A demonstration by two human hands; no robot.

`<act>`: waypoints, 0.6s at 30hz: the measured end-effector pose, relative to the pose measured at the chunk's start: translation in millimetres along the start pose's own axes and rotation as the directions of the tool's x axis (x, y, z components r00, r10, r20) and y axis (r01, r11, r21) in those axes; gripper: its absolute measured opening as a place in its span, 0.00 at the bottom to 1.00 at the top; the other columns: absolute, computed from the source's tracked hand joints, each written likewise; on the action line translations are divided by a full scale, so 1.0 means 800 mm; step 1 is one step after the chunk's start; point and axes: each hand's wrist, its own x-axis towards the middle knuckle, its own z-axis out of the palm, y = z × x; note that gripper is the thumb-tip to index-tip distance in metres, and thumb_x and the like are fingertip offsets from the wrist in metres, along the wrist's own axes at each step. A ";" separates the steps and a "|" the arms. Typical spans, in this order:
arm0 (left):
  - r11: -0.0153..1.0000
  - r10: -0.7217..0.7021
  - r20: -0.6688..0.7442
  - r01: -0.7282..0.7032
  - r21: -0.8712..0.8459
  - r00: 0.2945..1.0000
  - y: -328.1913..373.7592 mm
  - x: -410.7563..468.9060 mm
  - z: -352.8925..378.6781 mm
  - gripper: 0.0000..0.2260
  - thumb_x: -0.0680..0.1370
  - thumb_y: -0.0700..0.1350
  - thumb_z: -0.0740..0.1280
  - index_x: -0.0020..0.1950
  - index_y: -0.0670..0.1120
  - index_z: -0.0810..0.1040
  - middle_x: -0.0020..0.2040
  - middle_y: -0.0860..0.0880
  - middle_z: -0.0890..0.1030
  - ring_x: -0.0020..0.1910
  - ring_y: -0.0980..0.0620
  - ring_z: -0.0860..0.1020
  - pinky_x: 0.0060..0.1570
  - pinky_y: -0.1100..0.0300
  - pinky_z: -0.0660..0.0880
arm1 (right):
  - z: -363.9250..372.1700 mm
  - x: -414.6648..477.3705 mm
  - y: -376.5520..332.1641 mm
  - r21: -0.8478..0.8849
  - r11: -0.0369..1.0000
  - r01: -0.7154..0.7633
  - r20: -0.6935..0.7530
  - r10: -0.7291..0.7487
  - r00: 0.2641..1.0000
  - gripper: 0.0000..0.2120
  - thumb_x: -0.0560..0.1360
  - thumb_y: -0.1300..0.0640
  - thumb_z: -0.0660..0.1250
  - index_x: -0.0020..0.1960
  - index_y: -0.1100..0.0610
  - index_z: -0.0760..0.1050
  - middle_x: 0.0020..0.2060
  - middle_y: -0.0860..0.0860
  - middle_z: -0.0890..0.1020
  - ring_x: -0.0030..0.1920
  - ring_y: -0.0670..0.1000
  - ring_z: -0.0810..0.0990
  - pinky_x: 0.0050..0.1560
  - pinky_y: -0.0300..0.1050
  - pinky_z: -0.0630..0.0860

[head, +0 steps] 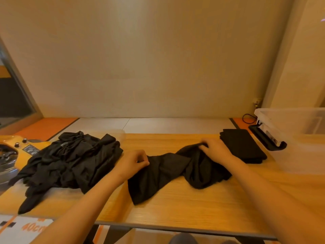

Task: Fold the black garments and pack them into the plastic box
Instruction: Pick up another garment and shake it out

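A black garment (168, 171) lies twisted across the middle of the wooden table (184, 205). My left hand (132, 162) pinches its left end between thumb and fingers. My right hand (215, 150) grips its bunched right end, fingers curled into the cloth. A heap of unfolded black garments (70, 162) lies at the left. A folded black garment (243, 146) sits flat at the right, just behind my right hand. The clear plastic box (299, 138) stands at the table's far right.
The box's black latch handle (267, 140) sticks out toward the folded garment. A yellow device with knobs (21, 147) lies under the heap at the far left. A black cable (248, 118) loops by the wall behind. The table's front edge runs close to my arms.
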 end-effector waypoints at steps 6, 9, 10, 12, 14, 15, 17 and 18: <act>0.995 0.049 -0.314 -0.074 -0.068 0.948 0.041 0.056 -0.084 0.03 0.78 0.39 0.67 0.50 0.42 0.74 0.47 0.48 0.78 0.46 0.50 0.76 0.48 0.59 0.74 | -0.087 0.071 -0.045 0.442 0.897 0.003 -0.308 0.149 0.940 0.08 0.82 0.57 0.54 0.52 0.59 0.70 0.45 0.55 0.76 0.47 0.56 0.76 0.45 0.51 0.72; 0.987 0.124 -0.581 -0.163 -0.016 0.805 0.077 0.074 -0.139 0.07 0.81 0.41 0.62 0.57 0.42 0.74 0.50 0.48 0.76 0.48 0.52 0.74 0.48 0.61 0.70 | -0.153 0.081 -0.080 0.615 0.769 0.177 -0.505 0.211 0.837 0.07 0.83 0.58 0.52 0.54 0.57 0.68 0.42 0.47 0.73 0.45 0.50 0.74 0.38 0.40 0.72; 0.981 0.174 -0.645 -0.187 0.048 0.744 0.086 0.075 -0.154 0.07 0.82 0.41 0.60 0.57 0.41 0.75 0.50 0.47 0.75 0.48 0.53 0.73 0.48 0.62 0.69 | -0.173 0.077 -0.091 0.639 0.727 0.252 -0.554 0.207 0.806 0.07 0.83 0.58 0.51 0.54 0.57 0.67 0.43 0.46 0.72 0.44 0.47 0.74 0.37 0.38 0.74; 0.963 0.268 -0.696 -0.211 0.170 0.666 0.098 0.067 -0.169 0.09 0.82 0.41 0.59 0.54 0.39 0.77 0.50 0.45 0.75 0.47 0.53 0.71 0.48 0.62 0.67 | -0.197 0.064 -0.107 0.645 0.661 0.383 -0.622 0.164 0.766 0.06 0.83 0.61 0.50 0.54 0.58 0.66 0.44 0.45 0.72 0.44 0.43 0.73 0.39 0.36 0.77; 0.949 0.314 -0.689 -0.238 0.207 0.653 0.099 0.051 -0.164 0.09 0.82 0.41 0.59 0.55 0.39 0.77 0.53 0.45 0.75 0.50 0.53 0.72 0.51 0.62 0.67 | -0.197 0.052 -0.105 0.634 0.640 0.433 -0.642 0.123 0.757 0.07 0.82 0.63 0.50 0.51 0.58 0.67 0.43 0.46 0.72 0.43 0.43 0.73 0.42 0.37 0.77; 0.944 0.328 -0.675 -0.256 0.208 0.661 0.095 0.040 -0.153 0.09 0.82 0.41 0.60 0.56 0.39 0.77 0.54 0.46 0.75 0.53 0.53 0.72 0.53 0.62 0.68 | -0.188 0.046 -0.097 0.638 0.646 0.420 -0.623 0.112 0.774 0.08 0.81 0.64 0.51 0.49 0.58 0.67 0.43 0.47 0.73 0.43 0.43 0.73 0.43 0.39 0.76; 0.944 0.327 -0.605 -0.273 0.184 0.725 0.083 0.015 -0.116 0.08 0.81 0.41 0.60 0.55 0.41 0.78 0.54 0.47 0.76 0.53 0.53 0.73 0.54 0.60 0.69 | -0.151 0.035 -0.069 0.632 0.702 0.328 -0.540 0.095 0.836 0.08 0.80 0.64 0.53 0.47 0.58 0.69 0.43 0.53 0.74 0.43 0.47 0.73 0.45 0.47 0.75; 0.953 0.302 -0.519 -0.252 0.167 0.799 0.078 0.003 -0.093 0.07 0.81 0.41 0.60 0.53 0.43 0.77 0.51 0.48 0.77 0.50 0.53 0.74 0.51 0.58 0.71 | -0.126 0.029 -0.052 0.612 0.751 0.247 -0.476 0.101 0.874 0.07 0.80 0.63 0.54 0.48 0.59 0.70 0.44 0.57 0.74 0.45 0.50 0.73 0.45 0.50 0.74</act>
